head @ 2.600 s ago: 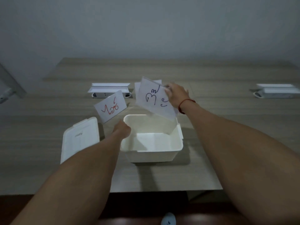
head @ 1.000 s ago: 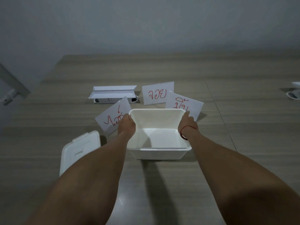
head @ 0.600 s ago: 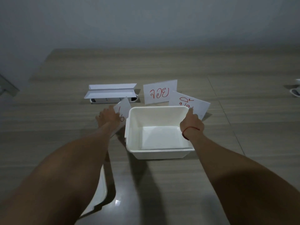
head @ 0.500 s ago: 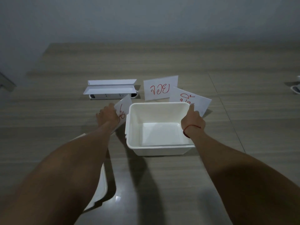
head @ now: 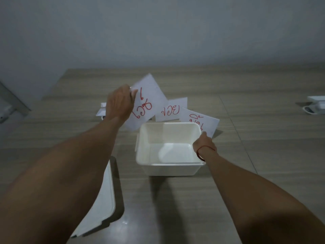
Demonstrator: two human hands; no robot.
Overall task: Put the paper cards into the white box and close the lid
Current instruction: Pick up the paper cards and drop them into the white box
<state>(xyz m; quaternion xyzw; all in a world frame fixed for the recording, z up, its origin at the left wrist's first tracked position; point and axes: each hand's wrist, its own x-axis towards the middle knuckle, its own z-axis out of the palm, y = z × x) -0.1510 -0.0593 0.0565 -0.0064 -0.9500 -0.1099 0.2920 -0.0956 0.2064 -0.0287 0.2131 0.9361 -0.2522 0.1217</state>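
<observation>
The white box [head: 173, 169] stands open and empty in the middle of the wooden table. My left hand [head: 119, 103] holds a white paper card with red writing [head: 148, 103] in the air, above and left of the box's far left corner. My right hand [head: 204, 144] rests on the box's right rim, fingertips touching a second red-lettered card [head: 200, 120] lying behind that corner. A third card [head: 171, 110] lies behind the box. The white lid [head: 102, 201] lies on the table at the near left, partly hidden by my left forearm.
A white folded holder [head: 101, 111] sits behind my left hand, mostly hidden. Another white object [head: 314, 104] lies at the far right edge of the table. A grey wall rises behind the table.
My left hand has lifted its card off the table, up and to the right. My right hand stays at the box's right rim. The view has shifted closer.
</observation>
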